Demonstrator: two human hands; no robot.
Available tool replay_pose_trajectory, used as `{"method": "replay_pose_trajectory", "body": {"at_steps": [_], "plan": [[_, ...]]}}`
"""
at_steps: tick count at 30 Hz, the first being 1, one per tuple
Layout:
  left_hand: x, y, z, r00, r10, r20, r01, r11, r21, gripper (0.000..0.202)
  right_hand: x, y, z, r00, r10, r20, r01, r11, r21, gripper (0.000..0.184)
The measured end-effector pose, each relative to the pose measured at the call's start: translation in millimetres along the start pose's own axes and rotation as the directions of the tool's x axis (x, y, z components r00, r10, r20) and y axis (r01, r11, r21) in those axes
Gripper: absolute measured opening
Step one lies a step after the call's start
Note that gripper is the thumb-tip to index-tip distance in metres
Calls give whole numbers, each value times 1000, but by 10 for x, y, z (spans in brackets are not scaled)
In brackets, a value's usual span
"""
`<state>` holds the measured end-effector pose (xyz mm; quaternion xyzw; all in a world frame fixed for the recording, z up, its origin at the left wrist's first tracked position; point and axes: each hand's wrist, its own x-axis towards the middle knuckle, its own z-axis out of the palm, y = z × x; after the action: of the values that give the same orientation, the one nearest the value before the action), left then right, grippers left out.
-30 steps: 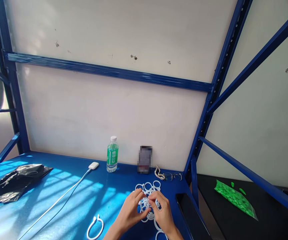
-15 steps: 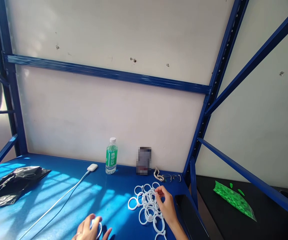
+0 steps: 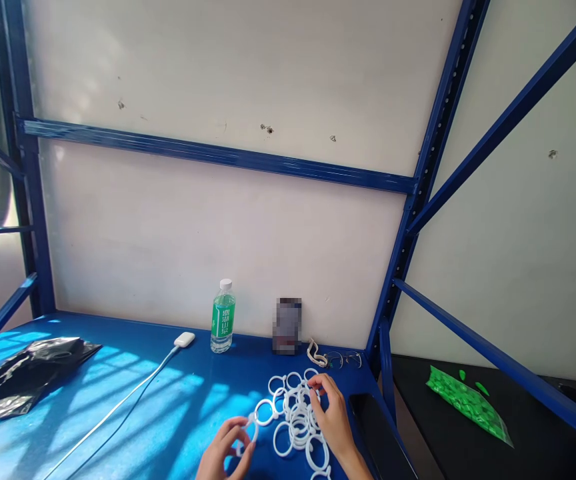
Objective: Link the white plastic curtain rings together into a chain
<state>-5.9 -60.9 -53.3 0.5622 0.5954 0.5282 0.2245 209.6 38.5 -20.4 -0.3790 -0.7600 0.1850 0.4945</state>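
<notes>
A pile of white curtain rings (image 3: pixel 297 430), each with a small eyelet, lies overlapping on the blue tabletop (image 3: pixel 133 373). My left hand (image 3: pixel 229 445), just left of the pile, has its fingers curled round a white curtain ring (image 3: pixel 255 428) held slightly above the table. Part of that ring hides behind the fingers. At the upper right edge of the pile, my right hand (image 3: pixel 332 415) pinches a ring (image 3: pixel 311 374) between thumb and index finger; the exact contact is partly covered by the fingertips.
Behind the rings stand a water bottle (image 3: pixel 223 319) and a blurred upright object (image 3: pixel 287 327). Glasses (image 3: pixel 344 360) and a beige band (image 3: pixel 316 354) lie nearby. A black phone (image 3: pixel 381 433) is at right, a white cable (image 3: pixel 118 403) and black plastic bag (image 3: pixel 28 375) at left.
My left hand has moved right and up towards the pile, carrying the curtain ring. My right hand stays at the pile's right edge, almost still. The camera view has shifted slightly.
</notes>
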Motion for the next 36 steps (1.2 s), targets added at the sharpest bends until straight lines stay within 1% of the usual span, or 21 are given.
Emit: {"method": "replay_pose_trajectory", "body": {"at_steps": [2, 4, 6, 9, 11, 13, 16, 18, 22, 27, 29, 36], "plan": [[138, 242, 114, 989, -49, 140, 72, 983, -168, 51, -10, -79, -12, 999, -39, 37, 37, 998, 43, 16], [304, 418, 204, 971, -62, 230, 131, 946, -297, 52, -17, -153, -20, 994, -79, 71, 72, 993, 93, 23], [464, 507, 285, 951, -82, 298, 206, 886, -416, 51, -18, -207, -19, 990, -103, 93, 91, 988, 124, 27], [639, 515, 421, 934, -104, 341, 288, 783, -551, 49, -13, -244, -3, 990, -111, 86, 99, 986, 134, 25], [706, 486, 529, 938, -125, 324, 308, 733, -607, 47, -12, -247, 11, 992, -112, 64, 102, 985, 141, 21], [744, 466, 641, 947, -151, 285, 306, 701, -645, 46, -19, -243, 19, 994, -106, 37, 100, 985, 143, 19], [761, 485, 782, 967, -176, 184, 255, 699, -668, 46, -39, -231, 19, 996, -91, -14, 92, 989, 118, 18], [745, 527, 838, 976, -183, 116, 213, 704, -677, 45, -52, -222, 16, 996, -76, -44, 81, 992, 101, 18], [668, 612, 859, 975, -218, 43, 189, 709, -679, 41, -64, -216, 25, 995, -71, -69, 77, 993, 91, 17], [595, 636, 825, 988, -152, 16, 122, 723, -679, 42, -87, -265, 78, 991, -109, -81, 118, 987, 111, 16], [573, 636, 826, 989, -148, 0, 108, 722, -684, 41, -102, -287, 102, 990, -120, -76, 128, 985, 120, 15], [519, 609, 854, 965, -222, -140, 68, 729, -681, 35, -154, -305, 183, 988, -145, -48, 151, 977, 153, 12]]}}
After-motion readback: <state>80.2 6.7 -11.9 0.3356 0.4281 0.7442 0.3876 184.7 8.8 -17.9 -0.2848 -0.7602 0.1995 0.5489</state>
